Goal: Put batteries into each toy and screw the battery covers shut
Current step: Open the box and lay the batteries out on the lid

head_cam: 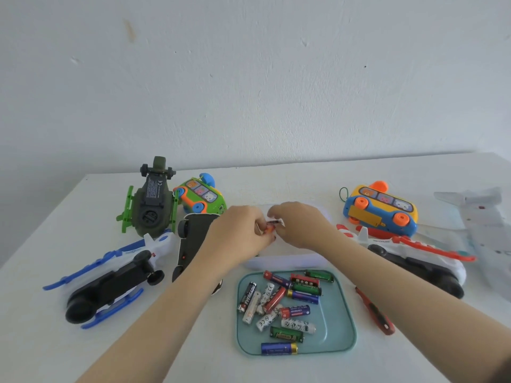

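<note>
Over the middle of the desk (276, 186), two hands meet above a pale white tray (287, 261). The right hand (301, 225) pinches a small battery (275, 223), dark with a red band, between its fingers and thumb. The left hand (240, 233) has its fingers curled in against the same spot, but I cannot tell whether they grip anything.

Seven toys lie round the hands. On the left are four:
- a green helicopter (149, 205) on its back
- a green bus (201, 197) tipped on its side
- a blue helicopter (116, 277) with its black underside up
- a black car (193, 239), upside down and partly under the left forearm

On the right are three:
- a yellow bus (381, 208) on its side
- a red helicopter (414, 252), belly up
- a white plane (481, 222) at the edge

Nearer the person, one teal tray (343, 324) holds a loose heap of batteries (287, 305). About fourteen can be counted, in black, white, red, green and blue, and some overlap. One red screwdriver (374, 312) lies on the desk just right of the teal tray, between it and the right forearm.
</note>
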`<move>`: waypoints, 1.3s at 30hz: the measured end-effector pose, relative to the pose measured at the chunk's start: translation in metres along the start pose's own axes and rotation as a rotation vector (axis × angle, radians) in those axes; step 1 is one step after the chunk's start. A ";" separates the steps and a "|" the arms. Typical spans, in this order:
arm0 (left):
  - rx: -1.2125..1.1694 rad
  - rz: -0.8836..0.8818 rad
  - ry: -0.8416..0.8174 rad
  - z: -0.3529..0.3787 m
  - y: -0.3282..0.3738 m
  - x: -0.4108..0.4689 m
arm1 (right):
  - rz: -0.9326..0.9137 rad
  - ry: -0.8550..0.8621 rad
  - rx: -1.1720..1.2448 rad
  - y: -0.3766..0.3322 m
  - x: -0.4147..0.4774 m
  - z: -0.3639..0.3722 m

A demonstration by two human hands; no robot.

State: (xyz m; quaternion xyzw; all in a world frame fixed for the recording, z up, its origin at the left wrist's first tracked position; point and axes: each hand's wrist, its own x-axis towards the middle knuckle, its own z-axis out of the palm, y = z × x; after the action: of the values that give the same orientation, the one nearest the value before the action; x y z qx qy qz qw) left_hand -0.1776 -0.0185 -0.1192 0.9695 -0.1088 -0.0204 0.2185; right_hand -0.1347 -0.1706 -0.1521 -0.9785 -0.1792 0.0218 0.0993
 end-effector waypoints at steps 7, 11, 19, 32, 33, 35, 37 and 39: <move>-0.023 -0.023 -0.116 0.011 -0.002 -0.050 | -0.049 0.010 -0.246 -0.009 0.010 0.007; 0.073 0.028 -0.055 0.025 -0.001 -0.063 | 0.006 0.031 -0.132 -0.009 -0.003 -0.003; 0.113 0.076 0.125 0.018 0.001 -0.055 | 0.073 -0.029 0.186 -0.008 -0.081 -0.046; 0.621 0.058 -0.342 0.014 0.013 0.035 | 0.246 -0.211 0.071 -0.004 -0.127 -0.017; 0.622 0.055 -0.354 0.014 0.015 0.036 | 0.246 -0.189 0.073 -0.005 -0.126 -0.018; 0.610 0.045 -0.359 0.013 0.016 0.036 | 0.238 -0.157 0.068 -0.006 -0.124 -0.020; 0.540 0.052 -0.333 0.013 0.014 0.036 | 0.235 -0.142 0.069 -0.006 -0.122 -0.022; 0.394 0.068 -0.274 0.010 0.010 0.033 | 0.240 -0.127 0.076 -0.006 -0.120 -0.024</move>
State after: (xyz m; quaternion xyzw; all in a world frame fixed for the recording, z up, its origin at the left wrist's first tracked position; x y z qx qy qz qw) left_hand -0.1481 -0.0386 -0.1239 0.9774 -0.1719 -0.1226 0.0090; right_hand -0.2473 -0.2125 -0.1265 -0.9852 -0.0657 0.1020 0.1214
